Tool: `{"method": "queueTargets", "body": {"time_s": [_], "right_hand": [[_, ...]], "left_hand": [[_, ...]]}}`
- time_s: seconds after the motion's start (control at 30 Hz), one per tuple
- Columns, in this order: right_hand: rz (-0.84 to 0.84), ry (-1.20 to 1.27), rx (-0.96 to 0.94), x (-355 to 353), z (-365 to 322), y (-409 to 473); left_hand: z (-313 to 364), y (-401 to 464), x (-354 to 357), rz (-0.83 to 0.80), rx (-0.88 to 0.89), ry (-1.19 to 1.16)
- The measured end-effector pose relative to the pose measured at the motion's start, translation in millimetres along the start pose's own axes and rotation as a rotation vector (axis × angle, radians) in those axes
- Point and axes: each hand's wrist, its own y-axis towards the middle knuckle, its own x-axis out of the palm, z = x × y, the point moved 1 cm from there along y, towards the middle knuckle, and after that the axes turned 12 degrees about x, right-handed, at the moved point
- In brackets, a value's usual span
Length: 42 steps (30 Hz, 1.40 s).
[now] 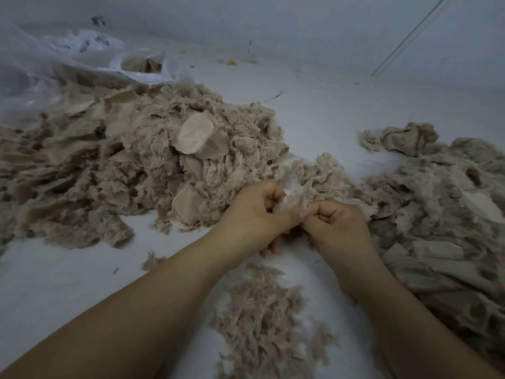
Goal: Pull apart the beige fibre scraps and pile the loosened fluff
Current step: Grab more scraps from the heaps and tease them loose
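Left hand and right hand meet knuckle to knuckle above the pale work surface, each pinching the same beige fibre scrap with curled fingers; scrap thin, frayed, wispy at edges. Loosened fluff pile lies directly below, between forearms. Large scrap heap at left.

Bare white floor open along far side and through middle gap toward far right corner. Big scrap heap blocks left half, spreading to left edge. Plastic bag behind it closes far left corner. Second heap fills right edge. Small fluff pile lies at near edge between forearms. Open strip at near left, beside left forearm; stray tuft there.
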Motion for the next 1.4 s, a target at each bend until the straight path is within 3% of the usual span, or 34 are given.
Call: {"method": "queueTargets", "body": {"time_s": [0.2,0.3,0.37,0.63,0.87,0.97,1.03,1.1,1.23,1.33,1.4], "right_hand": [[-0.003,0.084,0.054,0,2,2],[-0.004,0.146,0.075,-1,3,3],[-0.01,0.132,0.056,-1,2,2],[0.003,0.159,0.063,-2,3,5],[-0.028,0.15,0.047,1,0,1],[0.013,0.192,0.068,2,-2,1],[0.052,0.224,0.089,0,-2,1],[0.07,0.26,0.105,-1,-3,2],[0.079,0.268,0.129,-2,-3,2],[0.091,0.251,0.124,0,-1,2],[0.098,0.256,0.116,0,0,3]], "left_hand": [[-9,5,-4,0.243,-0.09,-0.098],[-7,4,-5,0.116,-0.078,-0.245],[-6,3,-4,0.01,-0.037,-0.221],[-4,4,-7,0.192,-0.063,-0.277],[-1,3,-3,0.027,0.015,-0.228],[2,4,-5,0.175,0.007,-0.192],[2,7,-16,0.365,0.026,-0.025],[1,8,-31,0.452,0.06,0.323],[6,0,-44,0.333,0.192,1.065],[13,-4,-25,0.252,0.456,1.154],[16,-2,-6,0.112,0.421,1.132]]}}
